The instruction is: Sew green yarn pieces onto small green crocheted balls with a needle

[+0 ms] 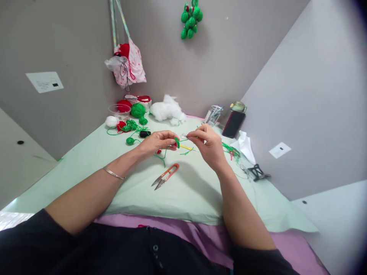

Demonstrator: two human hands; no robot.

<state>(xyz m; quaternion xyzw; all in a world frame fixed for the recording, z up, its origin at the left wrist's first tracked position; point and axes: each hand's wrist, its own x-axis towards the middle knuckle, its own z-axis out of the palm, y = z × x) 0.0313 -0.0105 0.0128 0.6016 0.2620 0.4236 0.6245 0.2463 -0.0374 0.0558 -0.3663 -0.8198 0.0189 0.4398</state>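
Note:
My left hand (161, 143) pinches a small green crocheted piece (177, 143) with a bit of red at its edge. A green strand runs from that piece toward my right hand (207, 144), whose thumb and forefinger are closed on something small and metallic, too small to name. Beneath the hands lies a yellow-handled hook (185, 147), beside a loose green strand. Orange thread snips (165, 176) rest on the green tabletop cloth (189, 198), nearer to me, blades pointing down and left.
Back left hold yarn balls (138, 110), a clear tub (119, 111) and a black spool (145, 134). White stuffing (168, 109) sits at the back. On the right are a clear cup (212, 115), a phone (234, 124), yarn scraps (231, 150), tissue (246, 147) and a black stand (258, 173).

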